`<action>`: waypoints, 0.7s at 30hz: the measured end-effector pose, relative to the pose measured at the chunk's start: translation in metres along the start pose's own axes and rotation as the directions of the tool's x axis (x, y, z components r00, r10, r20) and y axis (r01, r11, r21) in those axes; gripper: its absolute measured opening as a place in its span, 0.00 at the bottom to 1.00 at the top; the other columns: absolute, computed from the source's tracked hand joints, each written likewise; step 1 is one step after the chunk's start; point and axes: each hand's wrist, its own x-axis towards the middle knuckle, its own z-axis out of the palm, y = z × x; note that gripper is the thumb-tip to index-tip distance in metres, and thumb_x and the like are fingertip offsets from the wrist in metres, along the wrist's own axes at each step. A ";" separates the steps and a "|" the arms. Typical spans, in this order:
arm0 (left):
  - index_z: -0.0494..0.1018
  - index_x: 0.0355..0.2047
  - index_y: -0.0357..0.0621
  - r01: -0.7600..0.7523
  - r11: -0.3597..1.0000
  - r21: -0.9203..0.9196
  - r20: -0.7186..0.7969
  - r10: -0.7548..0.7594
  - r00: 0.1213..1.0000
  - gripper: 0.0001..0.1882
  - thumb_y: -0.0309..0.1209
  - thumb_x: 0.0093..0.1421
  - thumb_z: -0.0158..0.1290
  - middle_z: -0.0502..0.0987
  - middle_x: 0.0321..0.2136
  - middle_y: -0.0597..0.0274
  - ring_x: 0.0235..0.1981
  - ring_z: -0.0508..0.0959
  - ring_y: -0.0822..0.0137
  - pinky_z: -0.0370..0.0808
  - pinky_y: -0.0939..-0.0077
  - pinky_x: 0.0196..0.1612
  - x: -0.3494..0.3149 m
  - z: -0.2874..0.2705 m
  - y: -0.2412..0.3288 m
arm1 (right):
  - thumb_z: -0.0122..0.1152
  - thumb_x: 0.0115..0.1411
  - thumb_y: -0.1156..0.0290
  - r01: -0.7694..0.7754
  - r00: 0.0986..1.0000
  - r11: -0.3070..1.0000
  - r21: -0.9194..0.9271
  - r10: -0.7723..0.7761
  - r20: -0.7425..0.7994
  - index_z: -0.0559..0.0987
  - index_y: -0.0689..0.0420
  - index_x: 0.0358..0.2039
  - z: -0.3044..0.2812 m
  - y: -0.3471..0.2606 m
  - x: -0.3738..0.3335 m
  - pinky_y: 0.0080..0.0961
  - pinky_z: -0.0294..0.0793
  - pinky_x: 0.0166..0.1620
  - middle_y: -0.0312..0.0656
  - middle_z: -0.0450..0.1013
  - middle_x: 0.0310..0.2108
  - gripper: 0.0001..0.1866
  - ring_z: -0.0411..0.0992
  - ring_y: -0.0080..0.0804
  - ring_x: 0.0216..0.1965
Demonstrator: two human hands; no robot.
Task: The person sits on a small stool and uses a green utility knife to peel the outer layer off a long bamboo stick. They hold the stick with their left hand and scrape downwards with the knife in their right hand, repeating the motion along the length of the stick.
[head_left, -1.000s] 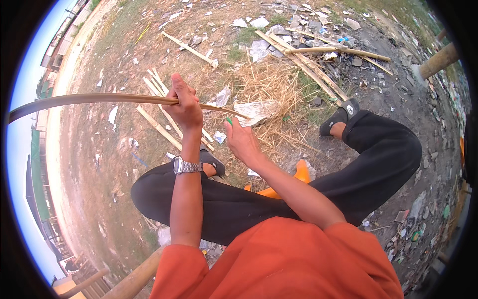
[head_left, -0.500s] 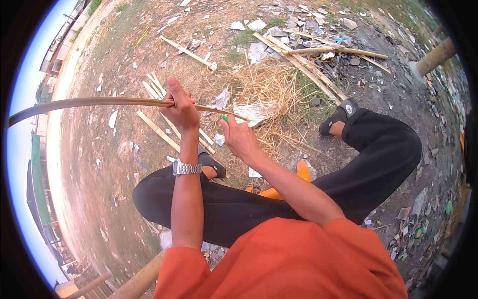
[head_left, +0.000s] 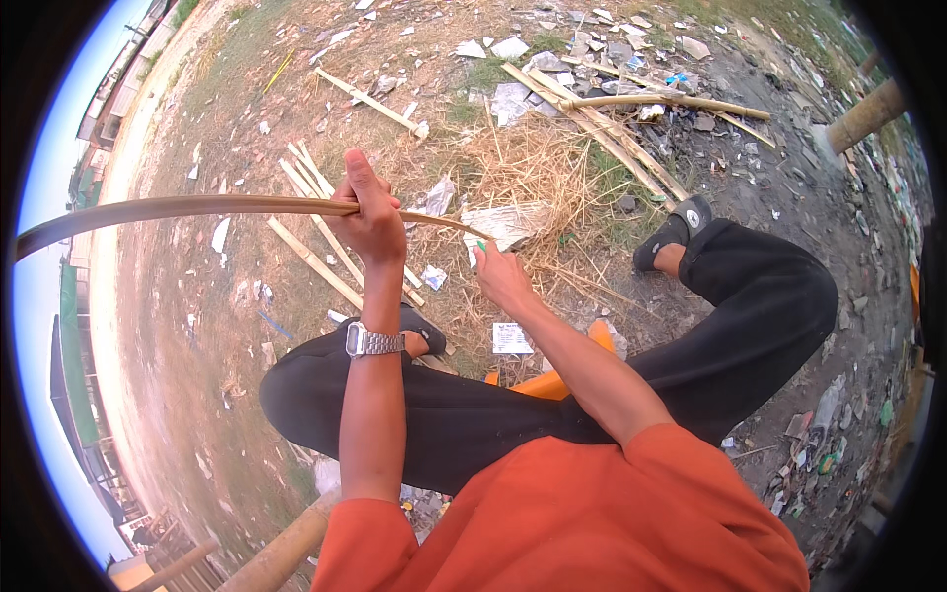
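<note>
- My left hand (head_left: 370,212) is fisted round a long bamboo strip (head_left: 178,209); strip runs off far to my left, thin end pokes right toward my other hand.
- My right hand (head_left: 505,276) is closed on a small green-tipped tool (head_left: 480,246), touching the strip's thin end.
- White paper label (head_left: 511,337), rectangular, on the ground just below my right hand.
- Crumpled pale wrapper (head_left: 505,223) just beyond my right hand, on dry straw (head_left: 538,168).
- Split bamboo slats (head_left: 326,259) under my left hand.
</note>
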 end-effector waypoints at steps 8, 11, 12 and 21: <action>0.64 0.10 0.45 -0.002 1.000 -0.019 0.032 0.002 0.999 0.31 0.47 0.70 0.47 0.62 0.07 0.70 0.10 0.62 0.80 0.53 0.82 0.15 -0.005 0.001 -0.002 | 0.38 0.71 0.53 -0.133 0.991 0.989 -0.066 0.134 0.014 0.71 0.65 0.43 0.032 0.057 0.005 0.56 0.74 0.43 0.66 0.75 0.34 0.24 0.75 0.65 0.39; 0.65 0.10 0.45 0.010 0.999 -0.040 0.017 -0.009 1.000 0.31 0.46 0.70 0.47 0.62 0.07 0.70 0.10 0.61 0.81 0.53 0.82 0.15 -0.011 0.000 -0.005 | 0.39 0.71 0.53 -0.144 0.989 0.990 0.004 0.144 0.035 0.71 0.65 0.43 0.030 0.040 -0.004 0.57 0.73 0.44 0.66 0.75 0.34 0.24 0.75 0.66 0.39; 0.65 0.10 0.45 0.002 0.999 -0.050 0.012 -0.001 1.000 0.31 0.46 0.70 0.47 0.62 0.07 0.70 0.10 0.61 0.81 0.53 0.82 0.15 -0.009 0.004 -0.005 | 0.40 0.70 0.53 -0.144 0.989 0.989 0.044 0.143 0.026 0.71 0.65 0.43 0.028 0.034 0.001 0.57 0.73 0.44 0.66 0.75 0.34 0.24 0.74 0.67 0.40; 0.65 0.10 0.43 0.002 0.999 -0.050 0.015 -0.002 1.000 0.31 0.44 0.70 0.47 0.62 0.08 0.68 0.11 0.60 0.80 0.53 0.81 0.16 -0.007 0.001 -0.004 | 0.43 0.70 0.54 -0.072 0.997 0.987 -0.144 0.066 -0.049 0.70 0.61 0.42 0.059 0.088 0.031 0.54 0.75 0.41 0.66 0.75 0.31 0.20 0.75 0.66 0.36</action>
